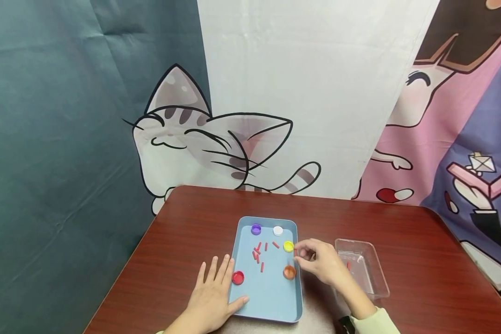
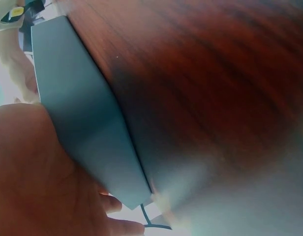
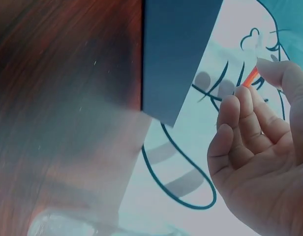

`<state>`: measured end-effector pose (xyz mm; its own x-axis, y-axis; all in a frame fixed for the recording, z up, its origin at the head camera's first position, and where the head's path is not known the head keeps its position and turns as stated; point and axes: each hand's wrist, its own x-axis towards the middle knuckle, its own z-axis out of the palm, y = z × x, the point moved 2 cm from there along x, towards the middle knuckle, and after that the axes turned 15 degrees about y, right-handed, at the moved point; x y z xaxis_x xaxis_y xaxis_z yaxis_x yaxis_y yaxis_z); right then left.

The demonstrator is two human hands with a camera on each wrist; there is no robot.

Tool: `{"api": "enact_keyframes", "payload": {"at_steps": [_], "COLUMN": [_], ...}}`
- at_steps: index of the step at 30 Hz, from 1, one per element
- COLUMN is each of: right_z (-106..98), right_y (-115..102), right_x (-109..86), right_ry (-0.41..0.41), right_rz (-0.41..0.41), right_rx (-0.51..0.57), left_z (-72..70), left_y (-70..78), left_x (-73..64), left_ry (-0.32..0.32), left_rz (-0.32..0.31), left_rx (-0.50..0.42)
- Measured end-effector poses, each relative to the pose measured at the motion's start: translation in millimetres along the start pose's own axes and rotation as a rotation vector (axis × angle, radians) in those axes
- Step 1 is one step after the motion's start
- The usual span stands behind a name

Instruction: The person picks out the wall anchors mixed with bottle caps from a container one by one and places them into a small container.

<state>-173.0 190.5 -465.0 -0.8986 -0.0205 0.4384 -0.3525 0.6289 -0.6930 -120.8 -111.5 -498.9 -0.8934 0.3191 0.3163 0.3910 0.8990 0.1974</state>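
My right hand (image 1: 321, 263) pinches a small red stick (image 3: 251, 77) between thumb and fingertip, over the right edge of a blue tray (image 1: 267, 299). Flat with spread fingers, my left hand (image 1: 212, 297) rests at the tray's left edge, its thumb over the rim. Several loose red sticks (image 1: 262, 267) lie about the tray's middle. Around them are small round caps: a purple cap (image 1: 256, 229), a white cap (image 1: 278, 230), a yellow cap (image 1: 288, 246), a brown cap (image 1: 289, 272) and a red cap (image 1: 238, 278) near my left fingers.
To the right of the tray stands a clear plastic box (image 1: 380, 274), partly behind my right forearm, with a red stick (image 1: 348, 265) visible in it. Everything is on a dark red wooden table (image 1: 208, 218). A printed cloth (image 1: 317, 93) hangs behind it.
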Motion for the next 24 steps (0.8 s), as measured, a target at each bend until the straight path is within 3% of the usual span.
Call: {"api": "enact_keyframes", "payload": {"at_steps": [15, 24], "right_z": [-40, -65], "right_y": [16, 28], "right_x": [-8.7, -11.1], "right_ry": [0.095, 0.185], "right_rz": [0.035, -0.06], "right_rx": [-0.096, -0.101], "left_z": [1.2, 2.8], "left_y": [-0.7, -1.4], "left_x": [-0.5, -0.8], "left_ry": [0.016, 0.004], "left_rz": [0.005, 0.004], "left_rx": [0.007, 0.01]}}
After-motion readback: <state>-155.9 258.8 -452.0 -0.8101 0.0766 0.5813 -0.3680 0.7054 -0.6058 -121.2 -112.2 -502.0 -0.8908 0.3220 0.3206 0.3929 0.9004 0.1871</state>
